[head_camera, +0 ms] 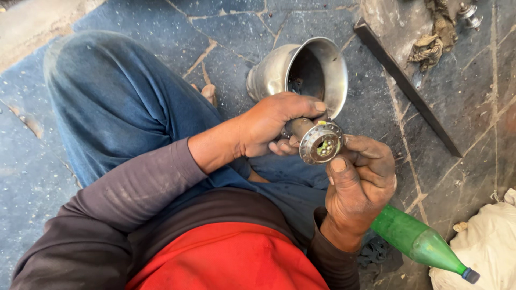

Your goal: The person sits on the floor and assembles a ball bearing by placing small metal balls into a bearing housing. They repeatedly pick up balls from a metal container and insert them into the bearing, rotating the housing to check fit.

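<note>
At frame centre our left hand [274, 126] grips the metal burner fitting [317, 140] steady while our right hand [360, 180] fingers close on its knurled collar; steel bell-shaped housing [301, 72] above.

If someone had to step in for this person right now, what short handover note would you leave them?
Left hand: closed around the stem of a small metal burner part, thumb on top.
Right hand: fingers at the part's toothed round head, thumb pointing up beside it.
Nearby: a steel funnel-shaped cup lies on its side on the stone floor just beyond the hands; a green bottle lies by the right forearm; rags farther off.
Done: part is lifted and held over the lap.
Left: cup is untouched, apart from the part.
</note>
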